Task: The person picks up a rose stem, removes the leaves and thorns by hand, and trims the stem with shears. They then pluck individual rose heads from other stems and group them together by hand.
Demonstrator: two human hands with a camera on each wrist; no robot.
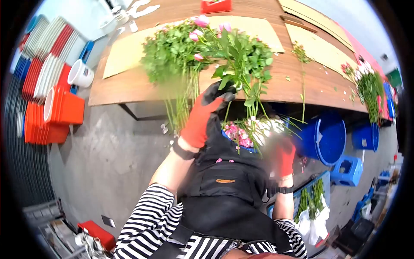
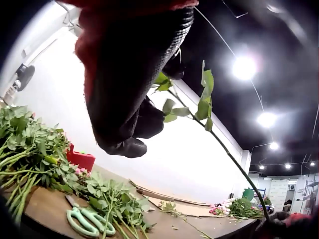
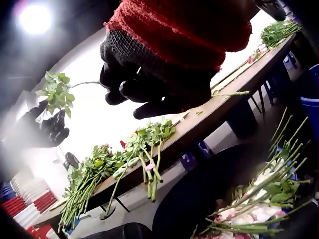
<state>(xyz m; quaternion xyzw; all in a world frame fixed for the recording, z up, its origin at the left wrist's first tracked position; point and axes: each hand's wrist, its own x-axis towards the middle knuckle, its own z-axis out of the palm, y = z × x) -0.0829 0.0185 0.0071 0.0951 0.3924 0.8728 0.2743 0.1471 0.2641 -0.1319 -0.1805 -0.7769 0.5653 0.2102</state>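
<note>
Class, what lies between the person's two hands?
A leafy stem slants down from near the left hand to the right hand, as the left wrist view shows.

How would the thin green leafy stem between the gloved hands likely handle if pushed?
The thin green leafy stem is probably springy, since it arcs without drooping. It would likely be light, being slender. Its leaves may bend or tear easily, as they look thin and jut outward.

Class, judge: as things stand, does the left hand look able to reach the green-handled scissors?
Probably yes: the left hand appears near the table, where the scissors lie largely uncovered beside greenery.
</note>
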